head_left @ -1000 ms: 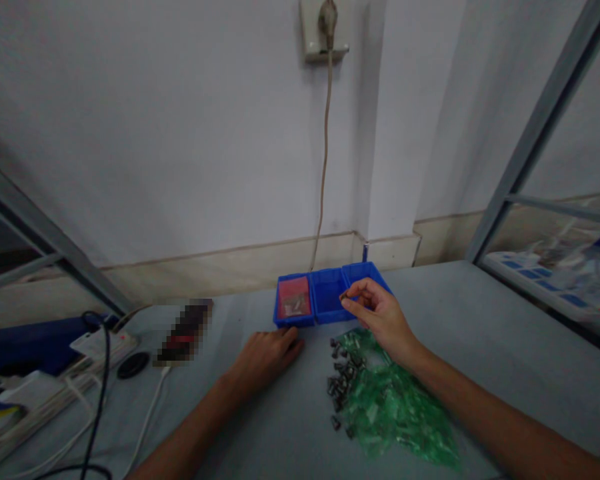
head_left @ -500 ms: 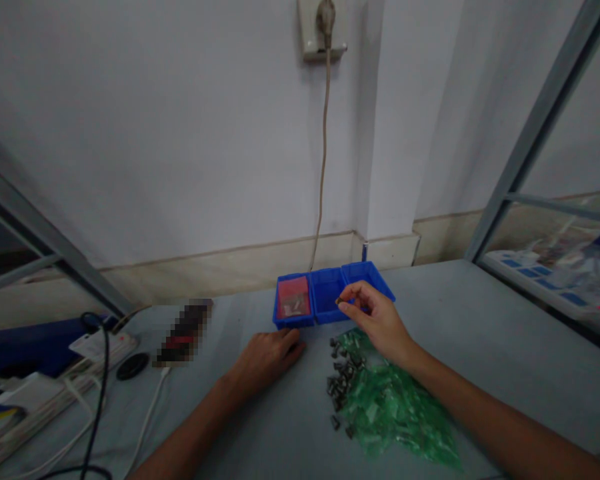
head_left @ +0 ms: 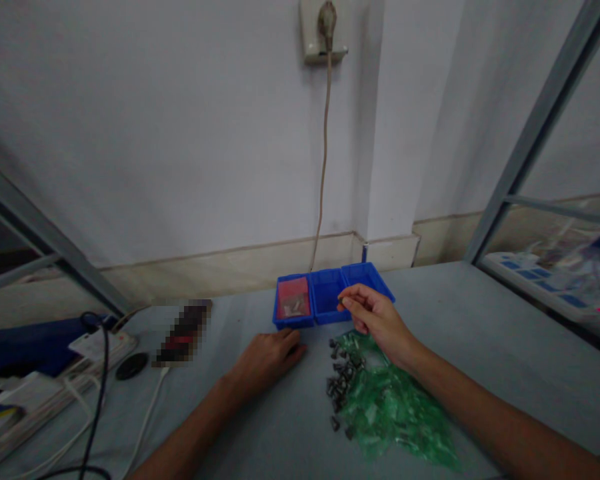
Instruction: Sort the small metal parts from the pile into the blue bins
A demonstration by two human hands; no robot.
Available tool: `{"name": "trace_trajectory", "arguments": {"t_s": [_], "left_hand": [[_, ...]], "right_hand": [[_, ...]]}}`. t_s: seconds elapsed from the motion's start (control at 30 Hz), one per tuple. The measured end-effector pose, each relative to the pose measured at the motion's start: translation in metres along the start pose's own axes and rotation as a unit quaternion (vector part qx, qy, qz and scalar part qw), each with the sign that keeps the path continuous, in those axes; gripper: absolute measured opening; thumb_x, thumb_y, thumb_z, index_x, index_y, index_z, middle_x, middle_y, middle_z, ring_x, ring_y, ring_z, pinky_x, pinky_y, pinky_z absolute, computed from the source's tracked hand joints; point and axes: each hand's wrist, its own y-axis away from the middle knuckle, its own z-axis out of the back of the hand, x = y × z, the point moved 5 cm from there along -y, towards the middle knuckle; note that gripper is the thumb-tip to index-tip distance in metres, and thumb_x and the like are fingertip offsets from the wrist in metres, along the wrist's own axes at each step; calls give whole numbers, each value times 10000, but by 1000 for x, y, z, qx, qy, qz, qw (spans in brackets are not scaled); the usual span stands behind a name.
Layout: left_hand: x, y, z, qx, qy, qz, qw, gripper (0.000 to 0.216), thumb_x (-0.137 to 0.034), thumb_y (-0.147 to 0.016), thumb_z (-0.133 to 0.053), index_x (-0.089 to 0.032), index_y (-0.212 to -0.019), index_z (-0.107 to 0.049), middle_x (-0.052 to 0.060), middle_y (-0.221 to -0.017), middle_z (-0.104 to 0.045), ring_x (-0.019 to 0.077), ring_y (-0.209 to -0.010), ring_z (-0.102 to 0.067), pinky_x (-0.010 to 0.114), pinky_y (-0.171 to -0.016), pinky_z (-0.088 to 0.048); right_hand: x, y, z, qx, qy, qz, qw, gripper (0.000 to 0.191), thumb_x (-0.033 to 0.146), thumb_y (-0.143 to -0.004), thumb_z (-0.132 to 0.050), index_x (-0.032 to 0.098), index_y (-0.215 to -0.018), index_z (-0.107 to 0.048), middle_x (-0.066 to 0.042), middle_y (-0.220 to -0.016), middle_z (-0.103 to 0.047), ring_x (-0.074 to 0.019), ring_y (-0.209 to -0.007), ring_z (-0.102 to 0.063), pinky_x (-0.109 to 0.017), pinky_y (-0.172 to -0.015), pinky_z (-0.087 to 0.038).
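My right hand (head_left: 375,321) is raised over the front edge of the blue bins, pinching a small dark metal part (head_left: 341,301) between thumb and fingertips. Below it, several similar dark parts (head_left: 341,381) lie in a loose pile on the table. A crumpled green plastic bag (head_left: 397,410) spreads beside the pile, under my right forearm. My left hand (head_left: 269,357) rests on the table just in front of the left bin, thumb apart from loosely bent fingers, holding nothing visible. The left blue bin (head_left: 294,323) contains a pink packet (head_left: 295,293) of small pieces.
The middle blue bin (head_left: 326,287) and right blue bin (head_left: 363,272) adjoin the left one near the wall. Leftward lie a pixelated phone-like object (head_left: 184,333), a black round disc (head_left: 133,366), cables and a power strip (head_left: 45,413). Metal frame bars (head_left: 540,127) flank the table.
My right hand has turned slightly, its fingers closing more over the small part, which is now less visible. My left hand, the bins and the pile have stayed in place.
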Motion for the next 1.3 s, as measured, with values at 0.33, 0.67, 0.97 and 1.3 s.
{"name": "trace_trajectory", "arguments": {"t_s": [0.33, 0.67, 0.97, 1.3], "left_hand": [[1, 0, -1, -18, 26, -4, 1000, 274, -372, -1067, -410, -198, -961, -595, 50, -966, -665, 175, -789, -654, 270, -697, -489], [-3, 0, 2, 0, -10, 10, 1000, 271, -386, -1066, -417, -206, -973, -597, 47, -970, -694, 194, -803, -670, 281, -684, -485], [2, 0, 1, 13, -42, 62, 997, 343, -444, -1067, -371, -205, -1011, -611, 79, -944, -730, 225, -791, -705, 301, -673, -494], [3, 1, 2, 28, -76, 108, 991, 483, -541, -1069, -288, -201, -1051, -630, 101, -911, -752, 271, -784, -731, 337, -676, -504]], "right_hand": [[1, 1, 0, -2, -17, 0, 1000, 309, 517, -902, -686, 209, -889, -686, -11, -726, -639, -83, -493, -389, -221, -432, -265], [-3, 0, 2, -31, -47, -23, 998, 463, 626, -901, -633, 186, -759, -639, 20, -569, -518, -87, -454, -356, -240, -425, -231], [-4, 1, 4, -51, -56, -53, 996, 545, 697, -839, -656, 198, -643, -561, 48, -495, -426, -89, -428, -303, -253, -434, -219], [-4, 0, 5, -58, -53, -49, 996, 520, 674, -845, -669, 195, -662, -580, 46, -504, -430, -86, -429, -309, -249, -431, -217]]}}
